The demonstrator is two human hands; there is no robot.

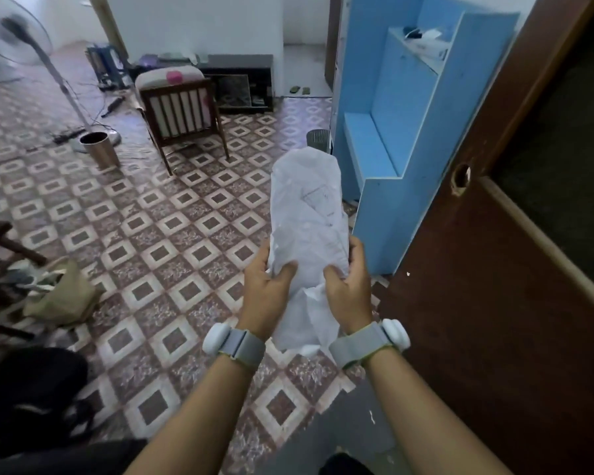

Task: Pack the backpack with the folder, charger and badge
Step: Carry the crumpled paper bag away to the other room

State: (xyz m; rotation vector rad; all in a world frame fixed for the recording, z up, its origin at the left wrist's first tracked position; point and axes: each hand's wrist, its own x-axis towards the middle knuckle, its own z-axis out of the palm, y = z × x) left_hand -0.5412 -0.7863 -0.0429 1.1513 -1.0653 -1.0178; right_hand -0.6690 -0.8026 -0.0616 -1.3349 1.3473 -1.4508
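Observation:
A translucent white folder (pixel 307 214) with papers inside is curled lengthwise and held out over the tiled floor. My left hand (pixel 266 289) grips its left side with the thumb pressed on top. On the other side my right hand (pixel 352 286) grips its right edge, thumb on top too. A black backpack (pixel 31 389) lies on the floor at the lower left, partly cut off by the frame. No charger or badge can be made out.
A brown wooden door (pixel 494 303) stands close on the right, next to a blue cabinet (pixel 408 114). A wooden chair (pixel 182 114), a standing fan (pixel 18 39), a metal bin (pixel 100 149) and a tan bag (pixel 62 293) stand around the patterned floor.

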